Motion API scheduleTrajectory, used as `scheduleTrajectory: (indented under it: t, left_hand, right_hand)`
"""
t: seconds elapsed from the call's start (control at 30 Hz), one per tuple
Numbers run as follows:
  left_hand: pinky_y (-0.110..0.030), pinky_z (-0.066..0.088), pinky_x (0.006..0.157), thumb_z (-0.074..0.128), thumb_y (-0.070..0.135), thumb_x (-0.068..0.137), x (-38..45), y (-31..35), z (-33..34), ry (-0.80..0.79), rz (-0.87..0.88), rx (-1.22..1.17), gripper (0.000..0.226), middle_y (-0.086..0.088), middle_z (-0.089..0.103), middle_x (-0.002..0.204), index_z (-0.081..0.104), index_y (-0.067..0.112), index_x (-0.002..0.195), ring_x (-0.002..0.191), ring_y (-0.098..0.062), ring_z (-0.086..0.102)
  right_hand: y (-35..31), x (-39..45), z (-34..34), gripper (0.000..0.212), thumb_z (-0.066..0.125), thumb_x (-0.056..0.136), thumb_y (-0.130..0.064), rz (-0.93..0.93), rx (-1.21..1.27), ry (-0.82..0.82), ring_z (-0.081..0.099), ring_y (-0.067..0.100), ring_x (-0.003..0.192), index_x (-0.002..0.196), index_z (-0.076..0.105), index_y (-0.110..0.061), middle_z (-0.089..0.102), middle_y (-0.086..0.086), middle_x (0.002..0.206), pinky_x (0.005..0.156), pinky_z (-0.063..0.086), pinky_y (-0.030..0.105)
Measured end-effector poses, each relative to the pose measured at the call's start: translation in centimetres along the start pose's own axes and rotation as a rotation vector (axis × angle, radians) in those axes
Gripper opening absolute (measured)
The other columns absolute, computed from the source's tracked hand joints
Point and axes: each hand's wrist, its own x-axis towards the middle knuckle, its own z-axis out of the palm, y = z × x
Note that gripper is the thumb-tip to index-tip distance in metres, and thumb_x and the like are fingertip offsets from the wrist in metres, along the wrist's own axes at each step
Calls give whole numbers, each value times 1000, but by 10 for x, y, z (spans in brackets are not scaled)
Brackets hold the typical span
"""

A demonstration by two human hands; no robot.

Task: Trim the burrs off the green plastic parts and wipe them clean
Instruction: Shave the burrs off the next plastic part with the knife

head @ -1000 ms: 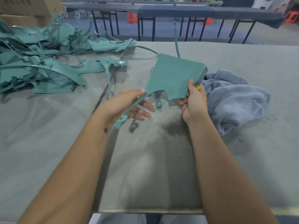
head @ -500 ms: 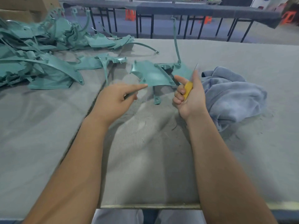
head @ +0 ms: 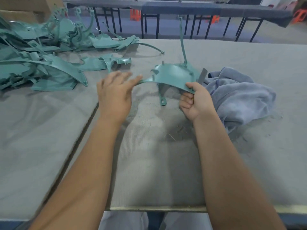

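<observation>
A curved green plastic part [head: 172, 77] with small pegs and a long thin upright strip is held just above the grey table. My right hand [head: 196, 102] pinches its near right edge under the thumb. The same hand's curled fingers hold a yellow-handled knife, whose grey blade [head: 202, 75] sticks up behind the part. My left hand [head: 116, 92] is blurred, its fingers stretched out, and the fingertips touch the part's thin left tip. A blue-grey cloth [head: 237, 95] lies crumpled just right of my right hand.
A big pile of green parts [head: 41, 55] fills the table's far left, with one loose part [head: 103, 63] near my left hand. A cardboard box [head: 25, 7] stands behind the pile. The table's front edge [head: 157, 209] is close to me, and dark tables stand beyond.
The part has been turned from a flat face-up hold to hollow side up. My right thumb now clamps its edge. My left hand has opened out from a pinch.
</observation>
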Motion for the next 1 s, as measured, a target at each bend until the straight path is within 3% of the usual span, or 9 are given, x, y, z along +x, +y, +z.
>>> scheduleTrajectory:
  t: [0.1, 0.17, 0.23, 0.3, 0.4, 0.5, 0.67, 0.8, 1.0]
  left_hand:
    - [-37, 32, 101, 52, 0, 84, 2, 15, 3, 166, -312, -5, 54, -9, 47, 137, 60, 29, 128, 125, -29, 41]
    - [-26, 43, 89, 51, 6, 82, 3, 27, 8, 216, -454, -395, 38, 1, 55, 114, 60, 21, 116, 106, -14, 53]
    - [-20, 48, 71, 50, 15, 93, 4, 43, 14, 42, -681, -957, 18, 4, 63, 93, 58, 21, 108, 84, -8, 61]
    - [-27, 50, 73, 42, 30, 103, 1, 51, 25, -212, -786, -1242, 18, -3, 69, 94, 57, 23, 110, 85, -14, 64]
    - [-36, 49, 89, 41, 37, 103, -5, 51, 32, -336, -694, -1245, 29, -4, 70, 108, 59, 18, 115, 100, -17, 66]
    - [-35, 56, 78, 48, 12, 101, -2, 42, 32, -229, -799, -1381, 16, -3, 71, 103, 57, 12, 114, 91, -17, 70]
    - [-33, 59, 62, 35, 9, 104, 3, 39, 25, -121, -921, -1476, 24, -10, 69, 104, 49, 15, 123, 79, -26, 72]
    - [-22, 54, 53, 52, 2, 97, 0, 37, 23, -130, -911, -1493, 23, -7, 69, 98, 50, 13, 117, 68, -20, 71]
    - [-24, 56, 60, 54, -5, 93, -2, 37, 23, -149, -928, -1531, 21, -2, 73, 90, 59, 9, 107, 75, -14, 71]
  right_hand:
    - [-1, 0, 4, 16, 45, 101, -19, 18, 177, -81, 22, 6, 35, 85, 43, -16, 39, -3, 51, 34, 17, 17]
    - [4, -2, 11, 16, 43, 103, -22, -5, 165, -136, 25, 5, 35, 89, 47, -16, 55, 0, 56, 34, 19, 15]
    - [14, -3, 18, 15, 44, 103, -20, -35, 63, -146, 27, 5, 34, 90, 50, -15, 62, 4, 60, 34, 20, 15]
    - [21, -4, 22, 11, 47, 101, -16, -82, -108, -127, 26, 6, 32, 93, 52, -11, 62, 8, 59, 33, 19, 16]
    - [30, -9, 24, 9, 52, 98, -15, -149, -391, -145, 26, 7, 30, 93, 56, -8, 55, 7, 50, 34, 20, 14]
    - [36, -15, 29, 17, 55, 97, -23, -245, -592, -211, 34, 1, 31, 81, 58, -19, 46, -11, 41, 31, 24, 14]
    - [35, -19, 31, 45, 36, 94, -62, -130, -421, -265, 22, 1, 36, 79, 63, -29, 36, -14, 46, 34, 16, 15]
    - [38, -25, 19, 35, 47, 101, -36, -318, -719, -135, 36, 1, 40, 74, 59, -17, 43, -16, 45, 47, 26, 15]
    - [28, -42, 6, 25, 49, 101, -17, -337, -736, -385, 37, 12, 43, 80, 61, -10, 49, 1, 52, 45, 26, 24]
